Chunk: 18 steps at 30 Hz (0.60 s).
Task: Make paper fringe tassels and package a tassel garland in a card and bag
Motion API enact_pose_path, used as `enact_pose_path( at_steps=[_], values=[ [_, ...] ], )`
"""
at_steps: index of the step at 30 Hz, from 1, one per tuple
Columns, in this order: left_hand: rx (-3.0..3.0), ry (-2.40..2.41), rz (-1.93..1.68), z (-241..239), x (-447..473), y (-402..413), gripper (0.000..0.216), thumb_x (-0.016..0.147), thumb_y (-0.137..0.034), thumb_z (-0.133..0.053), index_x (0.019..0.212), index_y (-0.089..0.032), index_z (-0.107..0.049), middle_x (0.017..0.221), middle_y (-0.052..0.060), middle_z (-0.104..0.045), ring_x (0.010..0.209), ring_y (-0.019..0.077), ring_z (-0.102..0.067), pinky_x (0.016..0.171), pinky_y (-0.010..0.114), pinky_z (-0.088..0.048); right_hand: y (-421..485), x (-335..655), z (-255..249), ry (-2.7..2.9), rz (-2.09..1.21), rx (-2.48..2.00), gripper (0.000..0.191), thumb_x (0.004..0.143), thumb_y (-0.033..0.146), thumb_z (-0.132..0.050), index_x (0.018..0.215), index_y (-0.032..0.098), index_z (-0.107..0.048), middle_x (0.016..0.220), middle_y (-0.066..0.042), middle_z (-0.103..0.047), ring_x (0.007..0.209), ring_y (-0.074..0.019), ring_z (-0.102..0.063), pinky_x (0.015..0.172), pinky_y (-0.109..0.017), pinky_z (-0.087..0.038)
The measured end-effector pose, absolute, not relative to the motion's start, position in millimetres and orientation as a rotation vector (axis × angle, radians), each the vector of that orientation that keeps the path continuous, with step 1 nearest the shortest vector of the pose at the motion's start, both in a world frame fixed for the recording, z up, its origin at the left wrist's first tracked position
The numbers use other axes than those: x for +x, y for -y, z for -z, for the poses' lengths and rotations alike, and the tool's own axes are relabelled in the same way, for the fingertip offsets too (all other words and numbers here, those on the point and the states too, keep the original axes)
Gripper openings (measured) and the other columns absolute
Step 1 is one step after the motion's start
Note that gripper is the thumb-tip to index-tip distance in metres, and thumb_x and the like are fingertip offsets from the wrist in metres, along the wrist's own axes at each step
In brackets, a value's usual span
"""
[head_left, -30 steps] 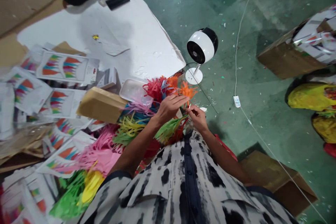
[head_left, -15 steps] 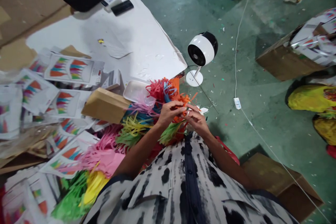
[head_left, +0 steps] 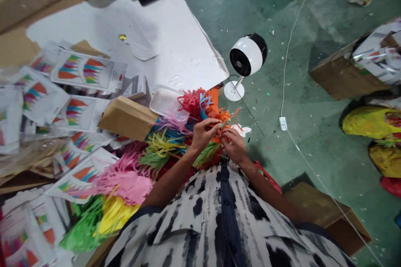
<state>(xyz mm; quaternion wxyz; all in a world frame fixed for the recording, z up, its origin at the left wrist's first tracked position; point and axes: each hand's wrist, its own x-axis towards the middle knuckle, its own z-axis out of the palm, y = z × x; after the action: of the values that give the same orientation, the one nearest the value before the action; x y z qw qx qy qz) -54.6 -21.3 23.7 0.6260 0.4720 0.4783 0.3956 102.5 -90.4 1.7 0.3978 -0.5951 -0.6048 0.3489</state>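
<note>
Close to my body, my left hand [head_left: 203,134] and my right hand [head_left: 234,144] are near each other over a bundle of paper fringe. Both have their fingers pinched together on the orange paper tassel [head_left: 226,116], whose strips stick out above the fingertips. The exact grip point is small and partly covered by the fingers. Red fringe [head_left: 192,102] lies just beyond the hands, with a light green tassel [head_left: 206,153] below them. Left of my left hand lies yellow fringe [head_left: 164,146].
A white table [head_left: 181,50] holds packaged sheets [head_left: 83,71], a brown carton [head_left: 127,117] and a clear plastic tray [head_left: 167,103]. Beyond its corner stands a white fan [head_left: 249,56]. A cable with a power strip [head_left: 282,123] crosses the floor; open boxes [head_left: 344,71] are at right.
My hands stay together at the orange tassel, with the fingertips slightly shifted and my right fingers more curled. The view has moved a little, shifting the surroundings.
</note>
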Motion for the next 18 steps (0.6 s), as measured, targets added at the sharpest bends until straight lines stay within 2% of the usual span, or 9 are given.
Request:
enact_pose_path(
  at_steps=[4, 9, 13, 18],
  values=[
    [0.975, -1.058, -0.905, -18, -57, 21, 0.033, 0.08, -0.046, -0.086, 0.093, -0.016, -0.081, 0.077, 0.002, -0.076, 0.061, 0.0133, -0.07, 0.06, 0.025, -0.059, 91, 101, 0, 1.45, -0.964, -1.503, 0.014, 0.095, 0.032, -0.068, 0.084, 0.025, -0.072, 0.102, -0.007, -0.074, 0.099, -0.0236, -0.067, 0.095, -0.041, -0.053],
    [0.837, -1.056, -0.862, -15, -61, 21, 0.039, 0.074, -0.049, -0.089, 0.094, -0.016, -0.081, 0.077, 0.004, -0.078, 0.065, 0.0169, -0.074, 0.065, 0.03, -0.065, 90, 103, 2, 1.302, -1.149, -1.465, 0.018, 0.093, 0.034, -0.07, 0.078, 0.024, -0.07, 0.098, -0.006, -0.071, 0.094, -0.0214, -0.067, 0.091, -0.038, -0.054],
    [0.872, -1.078, -0.87, -15, -61, 19, 0.042, 0.074, -0.048, -0.09, 0.1, -0.017, -0.082, 0.083, 0.005, -0.08, 0.062, 0.0151, -0.072, 0.061, 0.027, -0.062, 89, 102, 2, 1.324, -1.151, -1.46, 0.015, 0.092, 0.032, -0.071, 0.079, 0.024, -0.07, 0.098, -0.006, -0.071, 0.093, -0.0212, -0.066, 0.091, -0.038, -0.054],
    [0.918, -1.083, -0.893, -12, -59, 18, 0.037, 0.076, -0.047, -0.088, 0.096, -0.016, -0.084, 0.077, 0.005, -0.079, 0.059, 0.0134, -0.069, 0.059, 0.025, -0.059, 88, 100, 3, 1.367, -1.148, -1.477, 0.014, 0.092, 0.032, -0.071, 0.08, 0.024, -0.071, 0.101, -0.006, -0.072, 0.092, -0.0211, -0.065, 0.09, -0.038, -0.053]
  ],
)
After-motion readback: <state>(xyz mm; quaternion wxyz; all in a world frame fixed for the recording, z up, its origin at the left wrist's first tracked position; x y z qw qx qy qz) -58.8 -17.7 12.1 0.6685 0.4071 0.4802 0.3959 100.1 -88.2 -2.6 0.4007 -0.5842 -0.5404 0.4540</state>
